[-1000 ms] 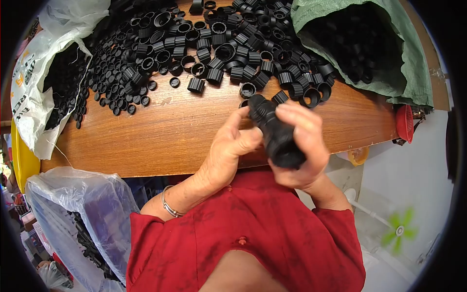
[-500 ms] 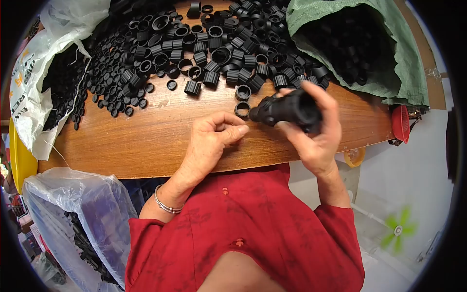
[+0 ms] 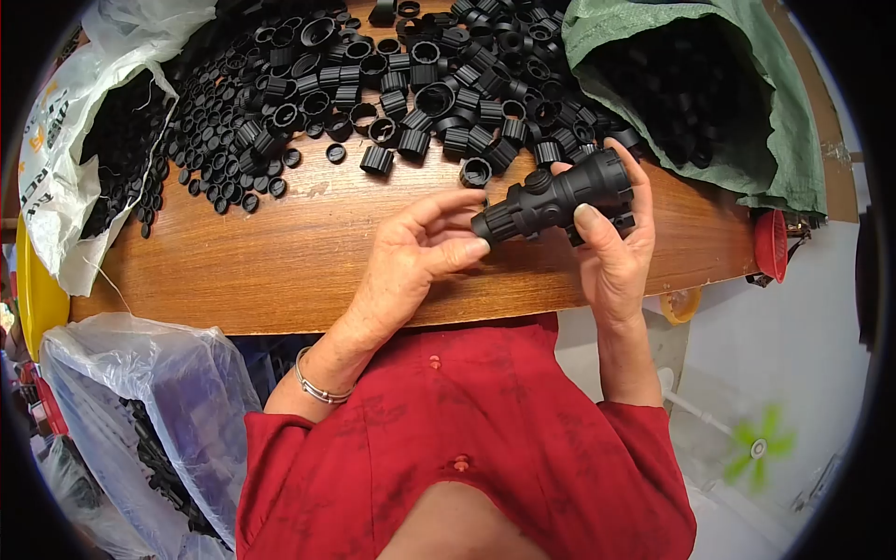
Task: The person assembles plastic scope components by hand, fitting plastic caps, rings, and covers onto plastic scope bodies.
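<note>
My right hand grips a black scope, a toy-like sight with round knobs on its side. Its wide end points up to the right and its ribbed narrow end down to the left. Beside that narrow end is my left hand, thumb and fingers apart around the tip; I cannot tell how firmly they touch it. A black ring stands on the table just above my left fingertips. Farther back lie many loose black ribbed rings and small round caps.
A green woven sack of black parts lies open at the back right, a white sack at the left. Below the table's left edge is a plastic-lined bin with black parts. A small green fan stands lower right.
My right hand has turned the scope so its side shows and its wide end points away. My left fingers have spread from a near pinch and reached the narrow end. One nearby ring is no longer visible.
</note>
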A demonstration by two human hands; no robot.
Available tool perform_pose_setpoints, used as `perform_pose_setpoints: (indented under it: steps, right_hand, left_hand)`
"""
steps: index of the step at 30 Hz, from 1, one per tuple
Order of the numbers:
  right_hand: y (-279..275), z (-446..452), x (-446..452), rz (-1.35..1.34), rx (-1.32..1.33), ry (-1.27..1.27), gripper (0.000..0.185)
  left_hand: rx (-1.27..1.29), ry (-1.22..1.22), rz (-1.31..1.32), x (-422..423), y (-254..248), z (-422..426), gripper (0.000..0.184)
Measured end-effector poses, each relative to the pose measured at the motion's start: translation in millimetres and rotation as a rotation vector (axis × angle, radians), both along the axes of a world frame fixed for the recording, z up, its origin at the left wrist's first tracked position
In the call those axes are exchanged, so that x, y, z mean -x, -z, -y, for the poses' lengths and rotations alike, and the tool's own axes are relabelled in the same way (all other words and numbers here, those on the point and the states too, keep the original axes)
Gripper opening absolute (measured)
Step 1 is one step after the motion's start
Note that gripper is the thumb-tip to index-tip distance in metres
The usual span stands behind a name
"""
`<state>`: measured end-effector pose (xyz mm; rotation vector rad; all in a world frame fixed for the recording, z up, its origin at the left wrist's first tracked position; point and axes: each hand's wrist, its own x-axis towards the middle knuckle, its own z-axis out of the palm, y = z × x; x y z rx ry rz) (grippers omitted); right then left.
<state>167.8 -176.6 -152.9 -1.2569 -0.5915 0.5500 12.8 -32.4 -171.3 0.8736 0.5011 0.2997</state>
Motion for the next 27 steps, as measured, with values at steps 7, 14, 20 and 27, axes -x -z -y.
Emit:
perform_pose_setpoints:
  steps: [7, 14, 20, 27]
  right_hand:
    - [18, -8, 16, -0.339, -0.134, 0.013, 0.078]
    - [10, -14, 26, -0.28, -0.269, -0.037, 0.078]
    - [2, -18, 18, -0.229, -0.236, -0.128, 0.087]
    - [5, -21, 37, 0.171, -0.17, -0.034, 0.075]
  left_hand:
    - [-0.487, -0.059, 0.107, 8, 3, -1, 0.045]
    - [-0.314, -0.11, 0.238, 8, 0, -9, 0.043]
    - [-0.175, -0.039, 0.284, 17, 5, -27, 0.039]
    - [-0.062, -0.214, 0.232, 8, 7, -21, 0.045]
